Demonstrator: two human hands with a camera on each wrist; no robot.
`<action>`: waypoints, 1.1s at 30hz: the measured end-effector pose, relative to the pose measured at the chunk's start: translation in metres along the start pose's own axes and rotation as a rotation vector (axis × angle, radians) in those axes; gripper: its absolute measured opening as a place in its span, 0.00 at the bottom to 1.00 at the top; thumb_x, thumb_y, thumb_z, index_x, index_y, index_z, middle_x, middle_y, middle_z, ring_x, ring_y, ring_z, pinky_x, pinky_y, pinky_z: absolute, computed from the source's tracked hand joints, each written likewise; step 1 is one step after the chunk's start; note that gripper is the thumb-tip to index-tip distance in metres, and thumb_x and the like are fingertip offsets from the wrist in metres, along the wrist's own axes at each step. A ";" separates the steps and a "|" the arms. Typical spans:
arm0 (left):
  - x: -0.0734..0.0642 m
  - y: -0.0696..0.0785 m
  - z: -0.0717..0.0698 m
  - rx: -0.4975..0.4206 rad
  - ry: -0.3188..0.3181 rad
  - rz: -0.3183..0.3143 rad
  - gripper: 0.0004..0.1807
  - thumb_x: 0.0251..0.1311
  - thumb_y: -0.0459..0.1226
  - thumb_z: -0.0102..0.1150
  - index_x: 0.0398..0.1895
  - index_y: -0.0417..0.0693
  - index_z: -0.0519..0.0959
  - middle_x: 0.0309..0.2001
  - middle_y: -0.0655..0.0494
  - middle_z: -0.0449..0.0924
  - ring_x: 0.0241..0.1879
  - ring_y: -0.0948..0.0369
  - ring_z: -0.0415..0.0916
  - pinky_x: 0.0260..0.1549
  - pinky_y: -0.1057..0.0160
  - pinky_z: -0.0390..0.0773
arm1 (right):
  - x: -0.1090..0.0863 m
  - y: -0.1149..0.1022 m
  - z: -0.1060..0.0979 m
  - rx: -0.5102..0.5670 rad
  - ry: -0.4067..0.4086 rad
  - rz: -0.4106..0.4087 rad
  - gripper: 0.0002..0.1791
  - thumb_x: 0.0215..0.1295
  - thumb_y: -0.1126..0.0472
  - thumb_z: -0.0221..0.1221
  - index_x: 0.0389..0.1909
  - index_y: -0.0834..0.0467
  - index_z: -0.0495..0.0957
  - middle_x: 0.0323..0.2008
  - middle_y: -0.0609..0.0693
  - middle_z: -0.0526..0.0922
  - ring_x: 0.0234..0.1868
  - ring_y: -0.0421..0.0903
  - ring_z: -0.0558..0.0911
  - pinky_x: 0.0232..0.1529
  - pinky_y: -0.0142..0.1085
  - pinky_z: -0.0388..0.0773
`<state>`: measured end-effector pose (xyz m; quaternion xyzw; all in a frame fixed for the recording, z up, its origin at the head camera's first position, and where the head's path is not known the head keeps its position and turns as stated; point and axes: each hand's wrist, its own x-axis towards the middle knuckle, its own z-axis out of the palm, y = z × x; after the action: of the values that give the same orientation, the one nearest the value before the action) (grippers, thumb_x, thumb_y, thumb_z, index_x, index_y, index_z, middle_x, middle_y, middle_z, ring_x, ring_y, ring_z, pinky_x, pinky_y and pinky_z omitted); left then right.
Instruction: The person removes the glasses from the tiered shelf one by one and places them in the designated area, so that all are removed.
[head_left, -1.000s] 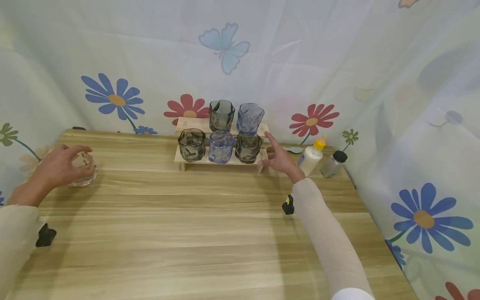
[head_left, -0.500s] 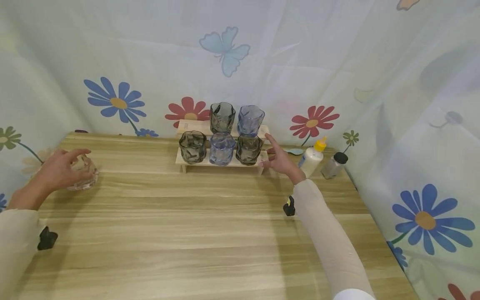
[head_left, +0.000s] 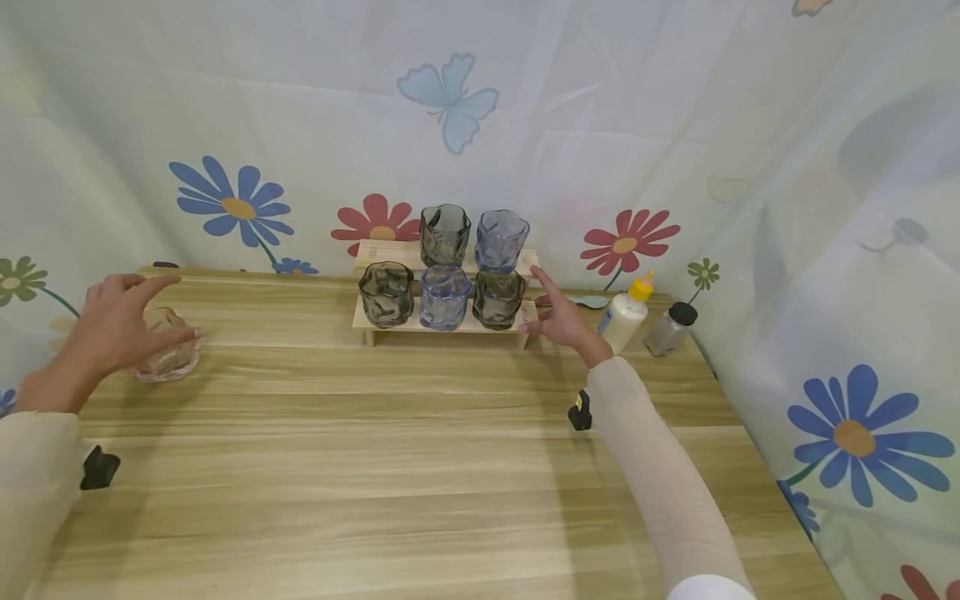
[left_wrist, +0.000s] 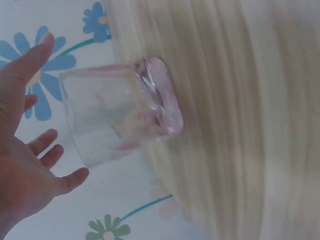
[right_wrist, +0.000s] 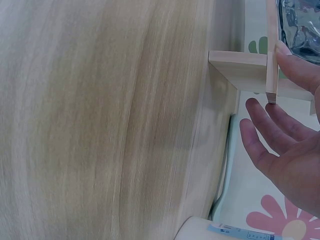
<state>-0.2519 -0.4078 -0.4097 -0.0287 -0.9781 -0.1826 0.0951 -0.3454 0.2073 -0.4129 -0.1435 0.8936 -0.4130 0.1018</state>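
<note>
At the table's left side stands a clear, pink-tinged glass [head_left: 167,354], upright on its thick base in the left wrist view. My left hand [head_left: 120,325] is just above its rim, thumb and fingers spread apart and holding nothing. Toward the back centre is a two-tier wooden stand [head_left: 450,327]. Its lower tier carries a grey glass [head_left: 386,296], a blue glass [head_left: 446,298] and another grey glass [head_left: 498,298]; the upper tier carries a grey glass [head_left: 445,236] and a blue glass [head_left: 502,240]. My right hand [head_left: 566,321] touches the stand's right end, thumb at the lower tier's edge, fingers extended.
Right of the stand are a white bottle [head_left: 624,319] with a yellow nozzle and a black-lidded jar [head_left: 671,329]. A pale green utensil [head_left: 590,302] lies behind the right hand. Flower-printed curtains [head_left: 600,108] enclose the table's back and sides.
My left hand has come up off the pink-tinged glass, its thumb and fingers spreading apart, and the glass stays on the table. My right hand keeps its place at the stand.
</note>
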 end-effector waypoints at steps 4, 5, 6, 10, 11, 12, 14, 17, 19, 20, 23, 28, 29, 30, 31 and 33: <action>0.010 0.022 -0.004 -0.020 0.038 0.015 0.50 0.55 0.54 0.71 0.75 0.42 0.59 0.67 0.20 0.53 0.67 0.23 0.46 0.53 0.22 0.54 | 0.000 0.001 0.000 0.008 -0.003 0.000 0.58 0.62 0.65 0.68 0.81 0.40 0.38 0.68 0.71 0.65 0.63 0.69 0.75 0.59 0.58 0.76; 0.013 0.028 -0.005 -0.030 0.044 0.026 0.49 0.55 0.53 0.71 0.75 0.42 0.59 0.67 0.20 0.53 0.67 0.23 0.47 0.54 0.22 0.54 | 0.000 0.001 0.000 0.009 -0.003 0.001 0.58 0.62 0.65 0.68 0.81 0.39 0.38 0.68 0.71 0.65 0.63 0.69 0.75 0.59 0.58 0.76; 0.016 0.034 -0.005 -0.035 0.048 0.036 0.49 0.55 0.52 0.71 0.75 0.42 0.59 0.67 0.21 0.53 0.67 0.24 0.47 0.55 0.23 0.54 | 0.001 0.001 0.000 0.008 -0.002 0.003 0.58 0.62 0.65 0.68 0.81 0.39 0.38 0.68 0.71 0.65 0.62 0.69 0.75 0.58 0.58 0.76; 0.030 0.060 -0.004 -0.079 0.067 0.109 0.46 0.54 0.46 0.73 0.74 0.41 0.62 0.67 0.24 0.55 0.66 0.25 0.50 0.57 0.24 0.54 | 0.001 0.001 0.001 0.001 0.002 0.001 0.58 0.62 0.65 0.68 0.81 0.38 0.38 0.68 0.71 0.65 0.62 0.69 0.76 0.57 0.58 0.77; 0.034 0.066 -0.003 -0.083 0.067 0.127 0.46 0.54 0.45 0.73 0.73 0.41 0.62 0.67 0.24 0.55 0.66 0.26 0.50 0.57 0.24 0.54 | 0.001 0.001 0.001 -0.001 0.003 0.000 0.58 0.62 0.65 0.68 0.81 0.38 0.38 0.68 0.71 0.65 0.62 0.69 0.76 0.57 0.58 0.77; 0.037 0.072 -0.002 -0.086 0.062 0.140 0.45 0.54 0.44 0.73 0.73 0.41 0.63 0.68 0.25 0.55 0.66 0.26 0.50 0.57 0.24 0.54 | 0.001 0.001 0.001 -0.002 0.004 -0.001 0.58 0.62 0.65 0.68 0.81 0.38 0.38 0.68 0.71 0.65 0.62 0.69 0.76 0.57 0.58 0.77; 0.044 0.084 -0.001 -0.092 0.054 0.165 0.45 0.53 0.42 0.74 0.72 0.41 0.63 0.68 0.25 0.54 0.67 0.25 0.50 0.57 0.24 0.55 | 0.001 0.001 0.001 -0.002 0.004 -0.003 0.58 0.62 0.65 0.68 0.81 0.39 0.38 0.68 0.71 0.65 0.62 0.69 0.76 0.57 0.58 0.77; 0.053 0.100 0.002 -0.086 0.037 0.190 0.44 0.53 0.41 0.74 0.72 0.41 0.63 0.69 0.26 0.54 0.67 0.25 0.50 0.58 0.24 0.56 | 0.000 0.000 0.000 -0.001 0.009 0.002 0.58 0.62 0.65 0.68 0.81 0.39 0.39 0.68 0.71 0.66 0.62 0.69 0.76 0.58 0.58 0.76; 0.059 0.113 0.003 -0.089 0.027 0.199 0.44 0.54 0.41 0.74 0.73 0.43 0.63 0.70 0.27 0.53 0.68 0.26 0.50 0.59 0.25 0.57 | 0.000 -0.001 0.001 -0.002 0.010 0.002 0.58 0.62 0.65 0.68 0.81 0.40 0.38 0.68 0.71 0.66 0.62 0.69 0.76 0.58 0.59 0.76; 0.062 0.119 0.004 -0.093 0.017 0.199 0.44 0.54 0.41 0.73 0.73 0.44 0.63 0.71 0.28 0.53 0.69 0.27 0.50 0.59 0.25 0.57 | -0.001 0.000 0.001 -0.002 0.010 0.002 0.57 0.62 0.65 0.68 0.81 0.40 0.38 0.68 0.71 0.66 0.61 0.70 0.76 0.58 0.59 0.76; 0.070 0.136 0.006 -0.108 -0.007 0.205 0.44 0.56 0.41 0.72 0.75 0.47 0.61 0.73 0.30 0.51 0.71 0.29 0.48 0.60 0.25 0.58 | -0.002 0.000 0.001 -0.003 0.004 0.005 0.58 0.63 0.65 0.67 0.81 0.40 0.37 0.68 0.72 0.65 0.61 0.70 0.76 0.58 0.58 0.76; 0.082 0.158 0.011 -0.096 -0.002 0.246 0.43 0.57 0.41 0.72 0.75 0.49 0.63 0.73 0.32 0.53 0.72 0.31 0.50 0.61 0.26 0.59 | -0.002 -0.001 0.001 0.013 0.000 0.008 0.58 0.62 0.65 0.67 0.81 0.39 0.37 0.68 0.72 0.65 0.61 0.69 0.76 0.57 0.58 0.76; 0.084 0.162 0.012 -0.096 0.001 0.258 0.42 0.57 0.41 0.72 0.74 0.48 0.63 0.73 0.32 0.54 0.72 0.32 0.51 0.61 0.26 0.59 | -0.002 -0.001 0.001 0.013 0.000 0.005 0.58 0.62 0.65 0.67 0.81 0.39 0.37 0.68 0.72 0.65 0.61 0.69 0.76 0.58 0.58 0.76; 0.087 0.166 0.013 -0.093 0.004 0.269 0.42 0.57 0.41 0.72 0.74 0.48 0.64 0.73 0.33 0.54 0.72 0.32 0.52 0.62 0.26 0.59 | -0.002 -0.001 0.001 0.014 0.000 0.005 0.58 0.62 0.66 0.67 0.81 0.39 0.37 0.68 0.72 0.65 0.61 0.70 0.76 0.58 0.58 0.76; 0.088 0.170 0.014 -0.089 0.007 0.279 0.41 0.57 0.41 0.72 0.74 0.48 0.64 0.73 0.33 0.55 0.72 0.32 0.52 0.63 0.27 0.59 | -0.002 -0.002 0.001 0.013 -0.001 0.003 0.58 0.62 0.65 0.67 0.81 0.40 0.37 0.68 0.72 0.64 0.62 0.70 0.75 0.58 0.59 0.76; 0.092 0.179 0.015 -0.078 0.008 0.292 0.41 0.57 0.41 0.71 0.74 0.48 0.64 0.73 0.34 0.56 0.71 0.33 0.53 0.63 0.28 0.60 | -0.002 -0.002 0.000 0.013 -0.004 0.002 0.59 0.63 0.66 0.67 0.81 0.40 0.36 0.68 0.73 0.64 0.62 0.70 0.75 0.59 0.59 0.75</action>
<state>-0.3285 -0.2340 -0.3423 -0.1737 -0.9553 -0.2050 0.1232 -0.3433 0.2064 -0.4114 -0.1426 0.8909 -0.4183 0.1050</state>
